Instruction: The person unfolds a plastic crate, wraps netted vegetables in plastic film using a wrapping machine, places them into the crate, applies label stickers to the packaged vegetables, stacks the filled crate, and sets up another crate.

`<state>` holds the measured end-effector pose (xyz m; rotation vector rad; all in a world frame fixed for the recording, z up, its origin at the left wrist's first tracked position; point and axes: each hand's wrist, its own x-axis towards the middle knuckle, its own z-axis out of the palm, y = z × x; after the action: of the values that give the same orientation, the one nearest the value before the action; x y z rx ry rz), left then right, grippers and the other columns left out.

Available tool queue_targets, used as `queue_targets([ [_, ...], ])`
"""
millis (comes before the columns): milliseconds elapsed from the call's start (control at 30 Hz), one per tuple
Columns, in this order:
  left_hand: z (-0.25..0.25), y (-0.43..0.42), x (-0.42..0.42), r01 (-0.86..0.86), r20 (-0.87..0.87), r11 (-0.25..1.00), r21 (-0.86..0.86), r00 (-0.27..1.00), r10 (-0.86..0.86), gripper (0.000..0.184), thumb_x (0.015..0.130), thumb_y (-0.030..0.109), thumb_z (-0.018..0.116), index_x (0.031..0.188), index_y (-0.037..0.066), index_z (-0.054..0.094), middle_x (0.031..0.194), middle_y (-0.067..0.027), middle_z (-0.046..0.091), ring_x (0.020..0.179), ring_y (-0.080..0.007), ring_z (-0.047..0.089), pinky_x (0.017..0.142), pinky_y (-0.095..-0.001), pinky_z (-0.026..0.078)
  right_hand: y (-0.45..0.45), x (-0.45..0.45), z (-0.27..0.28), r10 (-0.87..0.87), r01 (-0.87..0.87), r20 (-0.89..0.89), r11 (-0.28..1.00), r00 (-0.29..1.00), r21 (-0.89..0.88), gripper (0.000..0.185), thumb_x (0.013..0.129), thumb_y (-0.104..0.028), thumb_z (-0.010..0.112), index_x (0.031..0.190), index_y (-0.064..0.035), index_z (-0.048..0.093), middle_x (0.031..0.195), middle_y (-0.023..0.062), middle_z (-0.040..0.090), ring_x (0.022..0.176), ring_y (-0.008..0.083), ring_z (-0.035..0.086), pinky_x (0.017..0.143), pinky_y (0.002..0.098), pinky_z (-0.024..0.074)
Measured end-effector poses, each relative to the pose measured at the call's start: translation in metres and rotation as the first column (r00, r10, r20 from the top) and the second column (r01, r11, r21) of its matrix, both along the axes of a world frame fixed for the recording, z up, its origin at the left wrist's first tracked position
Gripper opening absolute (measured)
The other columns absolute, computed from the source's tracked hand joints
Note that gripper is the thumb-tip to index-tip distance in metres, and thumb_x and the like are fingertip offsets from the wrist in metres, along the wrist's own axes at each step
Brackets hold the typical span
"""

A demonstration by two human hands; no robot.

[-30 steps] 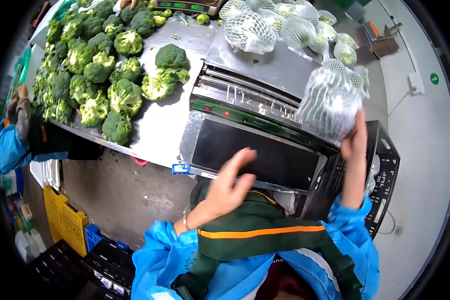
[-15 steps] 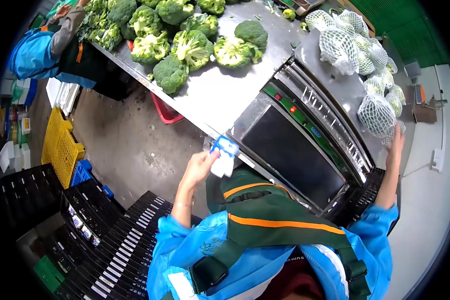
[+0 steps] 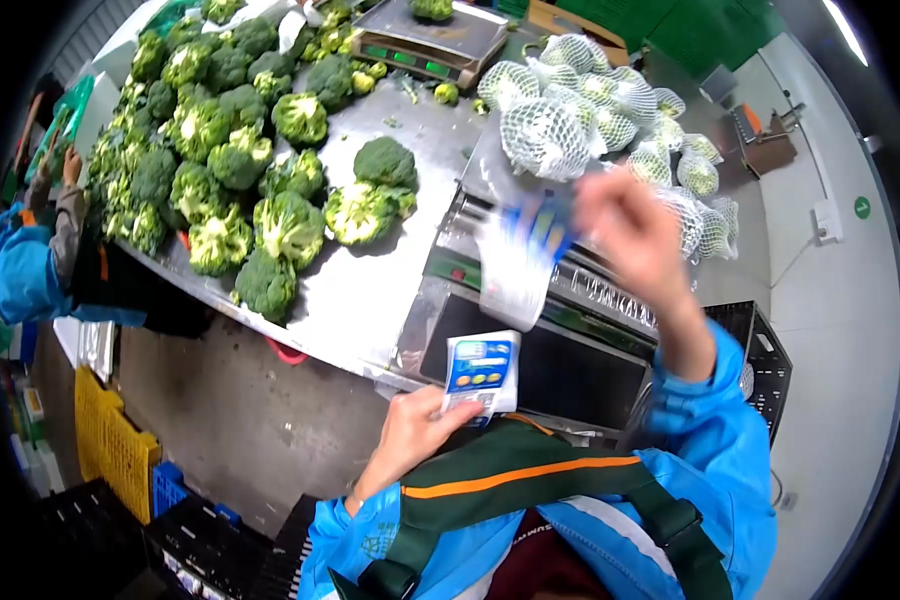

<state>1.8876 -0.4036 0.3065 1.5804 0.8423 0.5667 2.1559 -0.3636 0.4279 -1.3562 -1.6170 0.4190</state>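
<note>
My left hand [image 3: 417, 428] is closed on a stack of blue and white labels [image 3: 483, 372], held low over the front edge of the black plate [image 3: 590, 370] of the wrapping machine. Raised over the machine is my right hand [image 3: 635, 235], blurred by motion, with a white and blue label strip [image 3: 520, 262] at its fingers. The strip hangs down toward the stack. Beyond my right hand, heads in white foam net [image 3: 546, 138] lie on the steel surface. Loose broccoli [image 3: 290, 230] is heaped to the left.
A scale [image 3: 432, 38] stands at the back. At the far left is a co-worker in blue [image 3: 25, 265]. Yellow crates [image 3: 115, 445] and black crates [image 3: 205, 535] stand on the floor at left; another black crate [image 3: 770, 370] is at right.
My right hand has left the netted heads and moved in over the machine, now with a label strip. My left hand has taken hold of the label stack. The view has shifted.
</note>
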Motion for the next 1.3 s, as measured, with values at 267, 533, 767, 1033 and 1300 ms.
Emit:
queue_targets([
  [267, 0.091, 0.030, -0.054, -0.039, 0.546, 0.844, -0.535, 0.747, 0.380, 0.102, 0.063, -0.013, 0.062, 0.141, 0.010, 0.000, 0.103, -0.0228, 0.058, 0.084, -0.0233, 0.062, 0.074, -0.0334, 0.050, 0.166, 0.166, -0.023, -0.121, 0.308, 0.363, 0.799, 0.924, -0.516, 0.046, 0.064, -0.026, 0.071, 0.102, -0.0047, 0.055, 0.084, 0.0076, 0.056, 0.086, 0.0193, 0.055, 0.082, 0.0337, 0.0427],
  [533, 0.063, 0.045, -0.054, 0.105, 0.487, 0.987, -0.125, 0.873, -0.031, 0.051, 0.075, -0.005, 0.056, 0.123, -0.004, 0.041, 0.104, -0.0127, 0.056, 0.094, -0.0169, 0.056, 0.084, -0.0262, 0.043, 0.130, 0.124, -0.078, -0.005, 0.200, 0.571, 0.939, 0.821, -0.279, 0.065, 0.082, -0.053, 0.046, 0.127, -0.0071, 0.040, 0.126, 0.0167, 0.044, 0.118, 0.0295, 0.042, 0.095, 0.0401, 0.0339],
  [767, 0.087, 0.049, 0.021, 0.064, 0.279, 0.984, 0.169, 0.954, -0.110, 0.016, 0.081, 0.005, 0.061, 0.096, 0.000, 0.061, 0.076, -0.0088, 0.064, 0.067, -0.0103, 0.060, 0.059, -0.0228, 0.047, -0.021, -0.030, 0.033, 0.553, -0.530, -0.018, 0.789, 0.833, -0.310, 0.043, 0.075, -0.024, 0.069, 0.110, -0.0058, 0.054, 0.101, 0.0113, 0.056, 0.103, 0.0249, 0.051, 0.096, 0.0365, 0.0351],
  [1033, 0.076, 0.030, 0.038, 0.170, -0.004, 0.835, -0.524, 0.979, -0.202, 0.026, 0.086, 0.023, 0.058, 0.086, -0.002, 0.066, 0.071, -0.0030, 0.064, 0.059, -0.0080, 0.057, 0.052, -0.0223, 0.046, -0.021, 0.134, 0.066, -0.218, 0.219, 0.044, 0.911, 0.975, -0.351, 0.017, 0.076, -0.014, 0.064, 0.088, -0.0028, 0.057, 0.077, 0.0029, 0.059, 0.072, 0.0098, 0.055, 0.071, 0.0275, 0.0457],
  [1300, 0.117, 0.007, 0.026, 0.139, 0.515, 0.931, -0.338, 0.855, 0.059, 0.077, 0.072, -0.008, 0.057, 0.137, 0.005, 0.018, 0.123, -0.0212, 0.043, 0.109, -0.0266, 0.049, 0.090, -0.0361, 0.042, -0.048, 0.200, -0.043, -0.334, 0.516, 0.693, 0.854, 0.639, -0.064, 0.087, 0.057, -0.033, 0.075, 0.131, -0.0112, 0.034, 0.126, 0.0194, 0.037, 0.114, 0.0382, 0.037, 0.096, 0.0429, 0.0315],
])
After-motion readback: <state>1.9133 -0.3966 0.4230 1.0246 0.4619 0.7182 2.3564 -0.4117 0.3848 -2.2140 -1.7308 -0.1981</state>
